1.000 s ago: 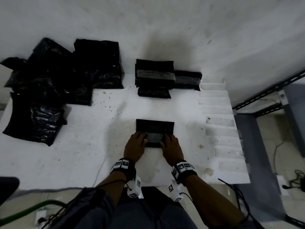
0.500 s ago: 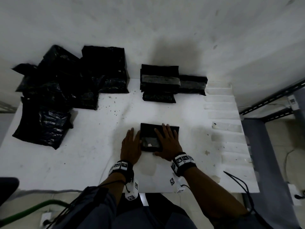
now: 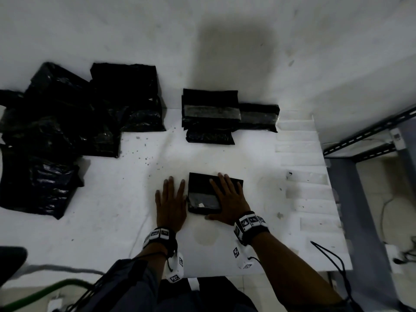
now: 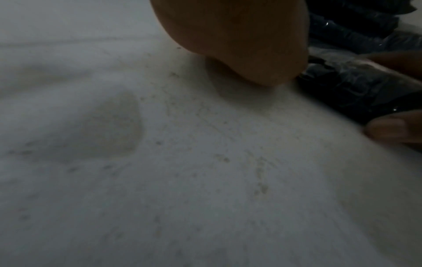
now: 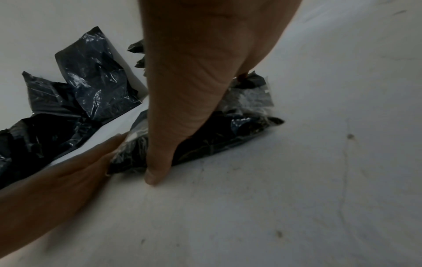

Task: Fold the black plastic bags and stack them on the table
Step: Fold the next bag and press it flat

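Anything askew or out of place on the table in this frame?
The folded stack at the back is uneven: one bag juts right, another pokes out in front. The table shows stains and dark specks.

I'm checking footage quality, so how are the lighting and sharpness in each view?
Head view: dim, a broad shadow on the wall, the unfolded bags nearly featureless black. Left wrist view: dark and soft, the table blurred. Right wrist view: brighter, with glints on the folded bag under the right hand.
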